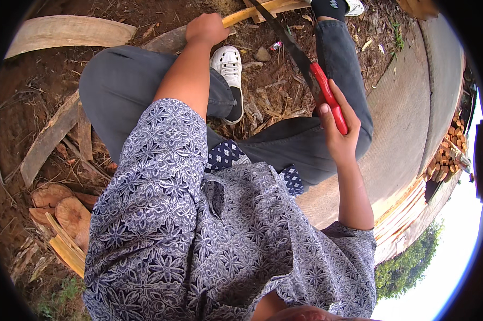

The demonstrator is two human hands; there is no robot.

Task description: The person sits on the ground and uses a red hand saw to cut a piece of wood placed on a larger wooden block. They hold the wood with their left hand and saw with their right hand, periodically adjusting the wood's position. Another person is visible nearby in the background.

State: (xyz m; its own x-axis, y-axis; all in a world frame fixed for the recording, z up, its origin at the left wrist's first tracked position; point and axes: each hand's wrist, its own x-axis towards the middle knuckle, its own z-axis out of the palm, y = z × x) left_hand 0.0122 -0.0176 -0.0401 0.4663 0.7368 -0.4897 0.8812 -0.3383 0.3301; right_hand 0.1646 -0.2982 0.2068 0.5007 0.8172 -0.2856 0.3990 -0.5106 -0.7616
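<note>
Navy-and-white patterned shirt cloth (241, 214) spreads closest to the lens. Past it, a red-handled long-bladed tool (320, 77) slants up and leftward near the right knee, its dark blade crossing in front of a yellowish wooden strip (240, 18); whether they touch cannot be told. The right hand (342, 125) grasps the red handle, thumb laid against it, fingers curled behind. The left hand (205, 29) is clenched around the strip's near end, its fingertips hidden. Below that fist stands a white clog (229, 67) on chip-strewn soil. Farther out lie a curved wooden slab (70, 33), cut log rounds (73, 216) and, at far right, stacked wood (447, 158).
</note>
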